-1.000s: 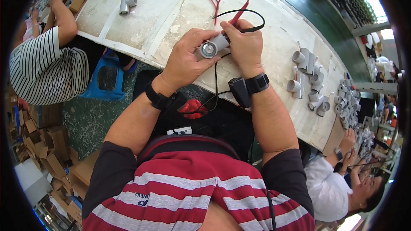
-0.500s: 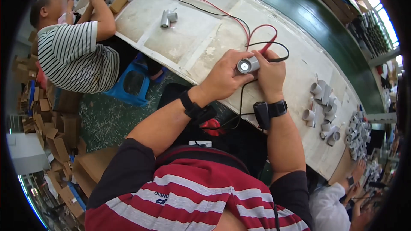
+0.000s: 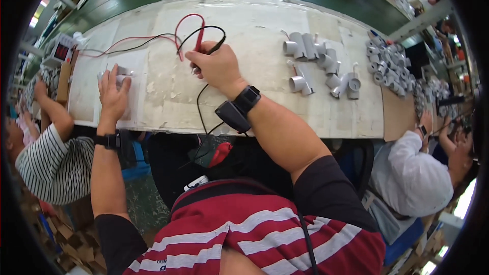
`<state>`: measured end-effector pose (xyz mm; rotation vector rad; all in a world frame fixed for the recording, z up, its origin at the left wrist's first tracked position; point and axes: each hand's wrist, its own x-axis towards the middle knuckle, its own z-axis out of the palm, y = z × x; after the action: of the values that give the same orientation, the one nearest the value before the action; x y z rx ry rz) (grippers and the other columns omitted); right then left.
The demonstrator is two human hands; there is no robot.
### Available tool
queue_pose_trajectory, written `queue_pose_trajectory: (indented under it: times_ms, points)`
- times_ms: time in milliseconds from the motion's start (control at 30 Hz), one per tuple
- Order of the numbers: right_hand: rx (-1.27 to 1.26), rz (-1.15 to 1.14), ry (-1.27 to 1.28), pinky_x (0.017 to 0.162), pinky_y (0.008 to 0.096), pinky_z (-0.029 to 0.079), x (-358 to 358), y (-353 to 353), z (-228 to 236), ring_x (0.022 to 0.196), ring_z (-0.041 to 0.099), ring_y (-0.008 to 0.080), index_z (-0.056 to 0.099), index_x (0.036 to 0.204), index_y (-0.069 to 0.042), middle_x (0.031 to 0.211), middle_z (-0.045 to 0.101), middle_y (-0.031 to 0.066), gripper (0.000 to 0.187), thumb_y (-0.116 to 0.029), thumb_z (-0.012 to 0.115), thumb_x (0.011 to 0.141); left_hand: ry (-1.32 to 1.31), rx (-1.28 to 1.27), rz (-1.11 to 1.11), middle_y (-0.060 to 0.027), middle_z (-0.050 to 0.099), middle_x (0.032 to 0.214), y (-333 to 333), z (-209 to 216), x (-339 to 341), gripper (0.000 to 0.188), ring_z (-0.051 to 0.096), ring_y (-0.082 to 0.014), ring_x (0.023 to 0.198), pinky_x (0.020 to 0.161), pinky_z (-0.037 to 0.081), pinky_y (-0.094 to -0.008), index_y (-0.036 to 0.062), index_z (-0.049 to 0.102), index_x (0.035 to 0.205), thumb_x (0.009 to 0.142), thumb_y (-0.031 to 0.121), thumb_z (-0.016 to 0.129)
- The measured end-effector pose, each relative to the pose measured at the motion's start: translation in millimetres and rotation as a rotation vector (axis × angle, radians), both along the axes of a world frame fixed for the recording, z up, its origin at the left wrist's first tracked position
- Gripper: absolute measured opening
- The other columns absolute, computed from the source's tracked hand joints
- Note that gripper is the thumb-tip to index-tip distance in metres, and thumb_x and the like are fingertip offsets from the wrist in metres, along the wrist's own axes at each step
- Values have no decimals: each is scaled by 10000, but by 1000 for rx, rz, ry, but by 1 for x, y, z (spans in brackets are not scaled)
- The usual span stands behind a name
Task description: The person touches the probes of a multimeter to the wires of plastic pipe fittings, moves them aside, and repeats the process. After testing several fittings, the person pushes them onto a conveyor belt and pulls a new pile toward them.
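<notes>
Head view shows the right hand (image 3: 219, 66) pinching a red probe (image 3: 199, 38) and black probe (image 3: 218, 45), the left hand (image 3: 113, 98), grip unclear, at gray fittings (image 3: 122, 71) left of the red probe, likely swapping pieces, probably next needing one lifted.

Short dark lettering (image 3: 162, 263) on pale grey stripe of your red-and-grey shirt (image 3: 214, 206), low on left side of chest; stands upside down from your view, partly bent by cloth folds, near lower rim. Red lit figures on dark display (image 3: 62, 52) of pale box-shaped instrument (image 3: 52, 46), past left end of your table; too small and glaring to read surely. Dark face of black wrist device (image 3: 248, 98) on your right wrist: nothing legible. No other writing readable from your view.
</notes>
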<state>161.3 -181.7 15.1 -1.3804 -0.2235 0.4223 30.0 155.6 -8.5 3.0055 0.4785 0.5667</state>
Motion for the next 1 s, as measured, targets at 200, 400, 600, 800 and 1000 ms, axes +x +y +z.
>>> queue_pose_trajectory:
  times_ms: [200, 400, 600, 800, 1000]
  points:
    - [21, -24, 17, 489, 241, 496, 0, -5, 6, 561, 632, 88, 710, 846, 13, 707, 692, 45, 208, -172, 762, 925, 110, 100, 1, -281, 362, 1620, 36, 4, 16, 633, 375, -456, 1467, 1240, 270, -511, 187, 436, 1599, 1017, 302, 657]
    - [29, -49, 40, 483, 250, 492, 8, -3, 10, 551, 627, 92, 705, 842, 14, 699, 689, 50, 205, -164, 761, 927, -147, 120, -272, -221, 516, 1507, -65, 88, 40, 591, 478, -415, 1392, 1192, 349, -487, 136, 535, 1495, 945, 210, 738]
    - [-23, -231, -799, 473, 296, 476, 30, 10, -35, 530, 619, 122, 718, 831, -19, 684, 686, 57, 190, -185, 747, 920, 40, -225, -953, -159, 679, 1013, -348, 131, 58, 264, 669, -373, 943, 821, 553, -454, 33, 681, 1094, 861, 145, 733]
    - [-73, -107, -228, 506, 344, 469, 13, 2, -7, 512, 597, 141, 739, 812, -33, 631, 651, 59, 203, -222, 749, 884, 514, -171, -849, -189, 709, 1013, -426, 100, 89, 266, 674, -373, 1077, 792, 597, -465, 59, 677, 1145, 896, 146, 644]
    - [7, -60, -181, 491, 324, 446, 1, 5, -17, 485, 563, 137, 749, 811, -27, 620, 641, 61, 204, -217, 762, 884, 524, -205, -900, -239, 703, 989, -428, 68, 101, 283, 663, -425, 1077, 837, 586, -503, 51, 669, 1173, 901, 95, 604]
